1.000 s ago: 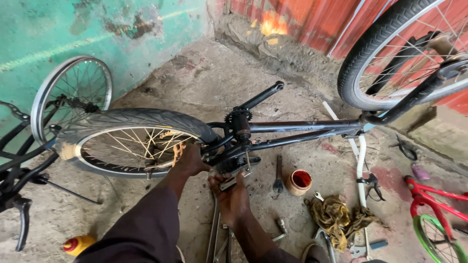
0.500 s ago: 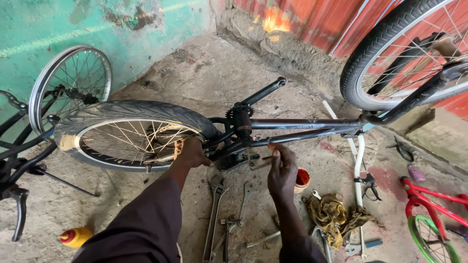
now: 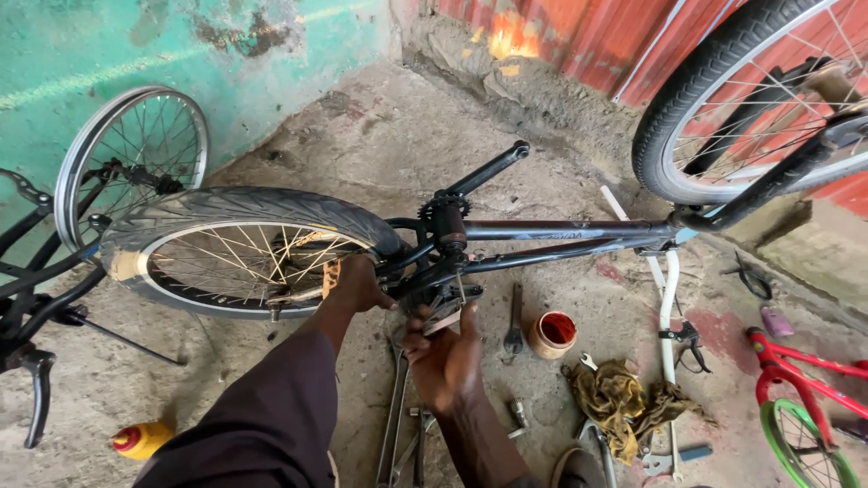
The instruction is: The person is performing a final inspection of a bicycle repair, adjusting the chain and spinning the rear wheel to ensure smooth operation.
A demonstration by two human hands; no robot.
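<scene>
Black bicycle frame (image 3: 579, 237) inverted on concrete floor (image 3: 362, 145). Left hand (image 3: 357, 285) clenched on chainstay beside rear wheel (image 3: 240, 248); right hand (image 3: 443, 357) gripping pedal (image 3: 440, 312). Crank work unfinished, wrenches (image 3: 398, 425) lying below.

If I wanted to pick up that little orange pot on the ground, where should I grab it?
Probably from above, by the outside wall of the orange pot. It stands upright and open, with something red inside, so tipping might spill it. The flat wrench lies close on one side, so pinch across the other two sides.
</scene>
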